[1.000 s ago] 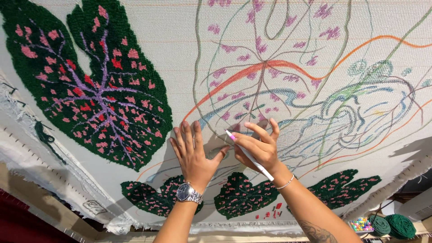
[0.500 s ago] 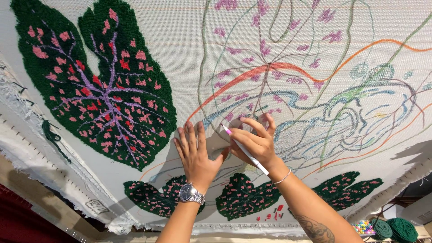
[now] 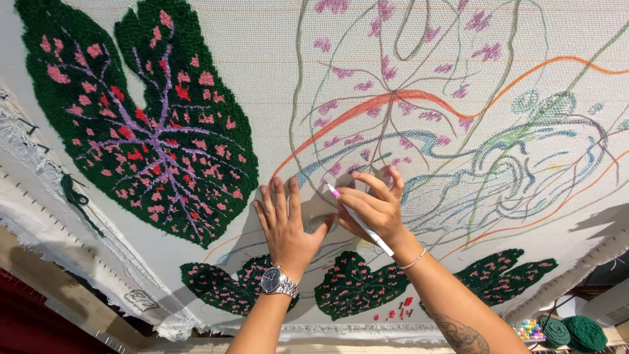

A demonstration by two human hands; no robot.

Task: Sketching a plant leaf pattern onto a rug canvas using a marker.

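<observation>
Both hands barely shifted: left hand [image 3: 286, 226] flat, fingers released, on canvas [image 3: 262, 72]; right hand [image 3: 373, 206] grips marker [image 3: 360, 221] (drawing); I'd steady the tip.

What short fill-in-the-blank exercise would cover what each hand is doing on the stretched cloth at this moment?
1. The right hand holds a white marker with a ____ tip.
2. The left hand lies flat on the cloth and wears a ____ on its wrist.
3. The large tufted leaf left of the hands is dark ____ with pink spots.
4. At the lower right corner lie balls of green ____.

Missing words: pink; watch; green; yarn
</observation>
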